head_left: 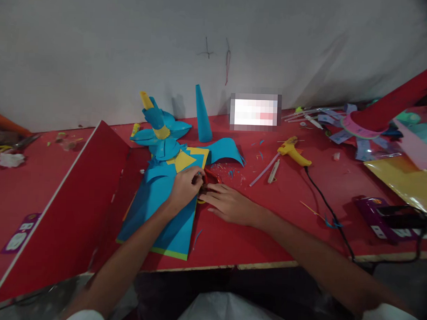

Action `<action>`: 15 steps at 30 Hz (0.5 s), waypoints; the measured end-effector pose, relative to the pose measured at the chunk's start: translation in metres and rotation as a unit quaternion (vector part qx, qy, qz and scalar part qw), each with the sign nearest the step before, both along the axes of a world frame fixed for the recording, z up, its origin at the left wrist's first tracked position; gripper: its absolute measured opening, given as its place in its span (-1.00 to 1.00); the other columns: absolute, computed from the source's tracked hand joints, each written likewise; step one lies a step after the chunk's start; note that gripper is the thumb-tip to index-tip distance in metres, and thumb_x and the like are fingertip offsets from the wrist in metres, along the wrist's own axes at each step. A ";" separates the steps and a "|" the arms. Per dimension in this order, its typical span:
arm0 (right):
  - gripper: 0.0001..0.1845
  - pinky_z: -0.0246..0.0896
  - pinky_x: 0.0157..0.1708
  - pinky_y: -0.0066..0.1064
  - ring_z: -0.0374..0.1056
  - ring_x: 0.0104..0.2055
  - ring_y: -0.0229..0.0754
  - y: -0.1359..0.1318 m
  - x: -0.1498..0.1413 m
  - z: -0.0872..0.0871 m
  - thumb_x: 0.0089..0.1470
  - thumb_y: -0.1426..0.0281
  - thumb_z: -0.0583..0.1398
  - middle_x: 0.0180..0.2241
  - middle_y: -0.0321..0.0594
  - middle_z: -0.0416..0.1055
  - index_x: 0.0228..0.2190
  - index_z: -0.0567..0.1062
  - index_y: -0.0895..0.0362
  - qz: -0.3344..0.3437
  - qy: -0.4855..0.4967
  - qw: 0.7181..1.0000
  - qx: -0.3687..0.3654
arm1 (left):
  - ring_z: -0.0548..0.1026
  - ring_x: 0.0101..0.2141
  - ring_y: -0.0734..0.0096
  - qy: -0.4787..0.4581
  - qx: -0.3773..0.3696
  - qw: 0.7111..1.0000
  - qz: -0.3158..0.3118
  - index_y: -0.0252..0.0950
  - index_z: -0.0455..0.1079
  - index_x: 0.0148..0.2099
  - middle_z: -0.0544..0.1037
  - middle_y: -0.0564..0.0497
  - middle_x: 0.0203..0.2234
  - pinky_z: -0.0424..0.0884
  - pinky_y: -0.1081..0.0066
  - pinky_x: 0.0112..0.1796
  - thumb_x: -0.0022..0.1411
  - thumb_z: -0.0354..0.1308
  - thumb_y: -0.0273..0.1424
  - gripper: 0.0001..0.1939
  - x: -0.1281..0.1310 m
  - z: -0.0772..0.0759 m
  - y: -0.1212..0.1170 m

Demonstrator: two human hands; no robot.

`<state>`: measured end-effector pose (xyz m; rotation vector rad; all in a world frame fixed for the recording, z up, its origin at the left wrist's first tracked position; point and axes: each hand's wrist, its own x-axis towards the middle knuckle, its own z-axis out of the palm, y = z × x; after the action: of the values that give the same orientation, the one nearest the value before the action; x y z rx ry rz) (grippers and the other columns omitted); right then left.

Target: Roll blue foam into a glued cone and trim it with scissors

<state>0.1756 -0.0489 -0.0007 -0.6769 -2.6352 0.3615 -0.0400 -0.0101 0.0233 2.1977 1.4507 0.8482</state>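
Observation:
My left hand [186, 189] is over the right edge of a stack of blue paper sheets [169, 224], its fingers curled together around something I cannot make out. Close beside it on the right, my right hand [231, 206] has its fingers stretched out toward the left hand. A red, shiny curved thing [213, 175] shows just behind the fingers, partly hidden. Cut yellow paper [185, 162] lies at the top of the stack. Behind it stands a blue and yellow paper flower [161, 132], with a curled blue paper strip [225, 150] to its right.
A blue paper cone [203, 115] stands near the wall. A yellow glue gun [295, 152] with a black cord and a cutter [274, 172] lie to the right. At left a red board [75, 211] stands upright. Paper scraps and a purple box [372, 217] are also on the red table.

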 end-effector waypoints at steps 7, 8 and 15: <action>-0.50 0.25 0.35 0.10 0.20 0.44 0.14 0.001 0.000 0.001 0.43 0.39 0.14 0.28 0.07 0.47 0.32 0.41 0.21 0.006 -0.008 1.000 -0.004 | 0.54 -0.20 0.20 0.066 0.017 0.997 0.024 -0.23 0.53 -0.05 0.58 -0.07 -0.23 0.37 0.33 -0.24 0.40 0.16 -0.44 -0.86 0.002 -0.004 0.000; -0.50 0.25 0.36 0.10 0.21 0.44 0.14 0.001 0.000 0.001 0.43 0.39 0.14 0.28 0.06 0.47 0.32 0.41 0.21 0.007 -0.009 1.000 -0.005 | 0.54 -0.19 0.21 0.062 0.015 0.998 0.023 -0.23 0.53 -0.04 0.57 -0.07 -0.23 0.38 0.33 -0.23 0.39 0.17 -0.44 -0.85 0.002 -0.004 0.001; -0.53 0.24 0.37 0.08 0.21 0.44 0.11 0.001 0.000 0.002 0.43 0.40 0.14 0.26 0.08 0.48 0.29 0.43 0.22 0.010 0.002 1.000 -0.005 | 0.51 -0.21 0.25 0.015 0.009 1.000 0.018 -0.26 0.53 -0.04 0.52 -0.03 -0.25 0.38 0.33 -0.20 0.36 0.19 -0.47 -0.84 -0.001 -0.006 0.004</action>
<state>0.1759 -0.0479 0.0016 -0.6529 -2.6390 0.3808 -0.0406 -0.0057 0.0169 2.2130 1.5075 0.8477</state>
